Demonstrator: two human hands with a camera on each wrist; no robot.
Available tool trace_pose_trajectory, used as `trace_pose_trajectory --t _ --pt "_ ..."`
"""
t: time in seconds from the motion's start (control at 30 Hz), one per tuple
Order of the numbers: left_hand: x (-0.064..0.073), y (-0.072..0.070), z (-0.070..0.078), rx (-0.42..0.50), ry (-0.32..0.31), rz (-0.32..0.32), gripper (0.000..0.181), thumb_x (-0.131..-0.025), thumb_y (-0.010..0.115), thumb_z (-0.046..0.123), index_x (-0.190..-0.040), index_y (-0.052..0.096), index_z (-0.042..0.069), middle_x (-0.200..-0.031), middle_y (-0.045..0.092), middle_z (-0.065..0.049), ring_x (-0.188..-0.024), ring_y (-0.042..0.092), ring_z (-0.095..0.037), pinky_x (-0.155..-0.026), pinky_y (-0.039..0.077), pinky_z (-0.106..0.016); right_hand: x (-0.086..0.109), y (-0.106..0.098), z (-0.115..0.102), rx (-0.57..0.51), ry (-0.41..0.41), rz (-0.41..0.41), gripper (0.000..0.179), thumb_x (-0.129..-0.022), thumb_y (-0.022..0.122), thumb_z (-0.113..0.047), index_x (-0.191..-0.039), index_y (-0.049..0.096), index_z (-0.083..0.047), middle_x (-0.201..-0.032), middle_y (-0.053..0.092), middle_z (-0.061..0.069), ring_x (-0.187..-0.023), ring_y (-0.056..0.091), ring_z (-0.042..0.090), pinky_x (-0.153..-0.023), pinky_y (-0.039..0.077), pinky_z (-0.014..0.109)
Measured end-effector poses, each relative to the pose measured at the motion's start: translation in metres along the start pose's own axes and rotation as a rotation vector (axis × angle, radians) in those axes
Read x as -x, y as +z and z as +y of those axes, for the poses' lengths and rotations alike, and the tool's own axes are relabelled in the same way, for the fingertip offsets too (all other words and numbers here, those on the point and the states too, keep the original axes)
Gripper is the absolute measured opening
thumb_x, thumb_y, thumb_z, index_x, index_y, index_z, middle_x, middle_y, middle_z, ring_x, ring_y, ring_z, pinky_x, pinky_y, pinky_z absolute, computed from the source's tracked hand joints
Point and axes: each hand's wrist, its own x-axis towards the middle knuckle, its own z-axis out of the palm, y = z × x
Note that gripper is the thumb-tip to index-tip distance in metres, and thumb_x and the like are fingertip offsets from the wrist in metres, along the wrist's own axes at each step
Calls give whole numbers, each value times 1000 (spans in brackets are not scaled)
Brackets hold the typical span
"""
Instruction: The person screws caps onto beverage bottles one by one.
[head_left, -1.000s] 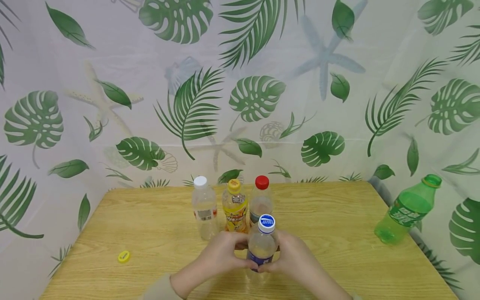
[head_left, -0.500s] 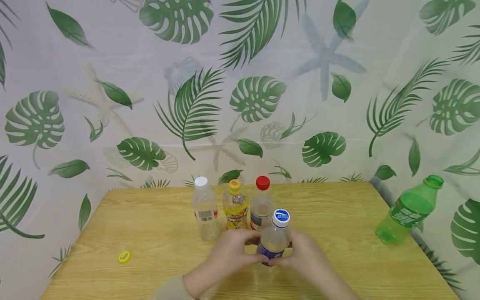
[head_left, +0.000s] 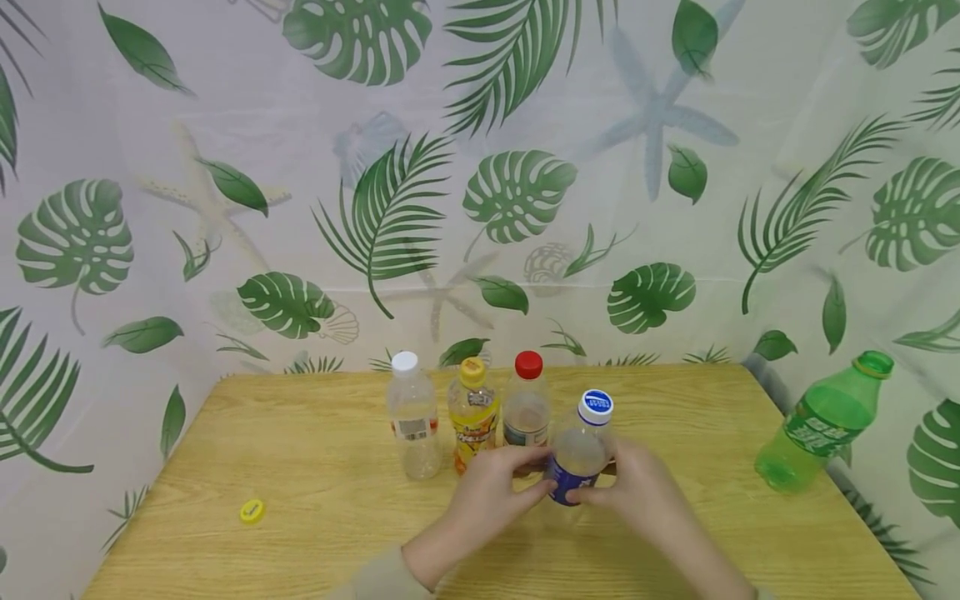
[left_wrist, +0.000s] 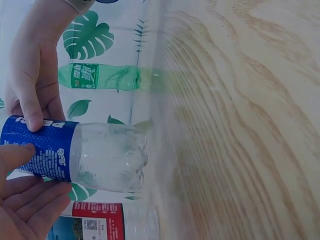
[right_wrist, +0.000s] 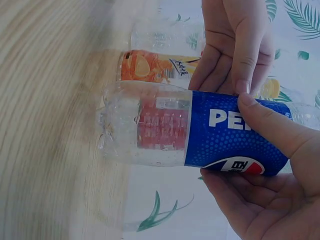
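Note:
Both hands hold a clear plastic Pepsi bottle with a blue label and a white-rimmed blue cap. My left hand grips its left side, and the right hand grips the right, the two thumbs lying across the label. In the right wrist view the lettering on the label shows between the fingers. The bottle's clear base is close over the table in the left wrist view. Just behind stands a clear bottle with a red cap, its lower part hidden by the left hand.
Left of the red-capped bottle stand a yellow-labelled drink bottle and a clear bottle with a white cap. A loose yellow cap lies on the wooden table. Far right is a green bottle. Leaf-patterned cloth hangs behind.
Both hands have carried the Pepsi bottle to the right and away from the front edge, uncovering more of the red-capped bottle. The other bottles and the loose cap stay put.

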Motion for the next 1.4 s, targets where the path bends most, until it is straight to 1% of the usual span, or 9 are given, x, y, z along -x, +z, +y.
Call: trace_pose_trajectory --t 0.17,0.33,0.5,0.6,0.77,0.93,1.0,1.2,1.4 --pt "-6 9 2 -28 5 53 34 -96 80 13 -128 75 5 -121 80 -9 -107 79 -17 -92 62 -22 -4 -5 5 20 31 7 70 -76 97 -19 -133 64 5 -126 74 22 -107 75 36 -91 64 51" --pt "-10 17 3 -24 -3 56 35 -99 76 13 -132 73 4 -125 79 -10 -109 79 -17 -94 62 -23 -9 -9 9 39 66 13 68 -77 97 -19 -131 65 6 -127 73 25 -108 75 39 -92 64 52" --pt "-10 22 2 -25 -12 61 38 -100 75 12 -137 69 3 -130 76 -12 -112 78 -19 -94 62 -24 -15 -11 12 53 55 28 67 -78 96 -20 -131 65 6 -126 73 27 -108 75 42 -90 64 52" --pt "-10 26 0 -49 -24 67 42 -100 75 13 -140 67 3 -132 75 -13 -113 77 -21 -93 63 -26 -19 -11 14 51 50 32 67 -80 95 -20 -132 64 7 -126 73 28 -109 75 43 -90 64 52" --pt "-10 32 -1 -89 -63 45 52 -100 75 19 -148 60 3 -138 72 -14 -120 75 -25 -97 63 -32 -26 -9 18 41 42 39 68 -80 94 -19 -134 63 8 -128 72 29 -110 74 44 -91 64 53" --pt "-12 39 0 -66 -115 -11 61 -102 72 23 -155 51 1 -147 66 -16 -131 69 -29 -107 58 -39 -30 -7 24 43 58 36 66 -81 94 -18 -132 63 9 -128 71 31 -111 74 45 -91 64 53" --pt "-13 41 1 -62 -133 -24 64 -102 72 26 -156 49 1 -148 64 -17 -133 67 -30 -109 57 -41 -32 -7 27 42 57 41 65 -82 93 -18 -132 63 10 -127 71 32 -111 74 46 -91 64 53" --pt "-19 45 4 -106 -148 -22 70 -103 71 34 -159 44 1 -151 62 -18 -135 65 -33 -109 57 -46 -37 -7 33 25 38 65 65 -84 91 -19 -133 61 11 -129 69 34 -113 73 48 -93 63 54" --pt "-20 46 4 -82 -182 -57 77 -103 70 36 -163 37 1 -157 56 -20 -141 60 -34 -114 53 -49 -39 -3 34 21 55 76 64 -86 91 -20 -134 61 11 -129 70 33 -115 72 48 -94 63 55"
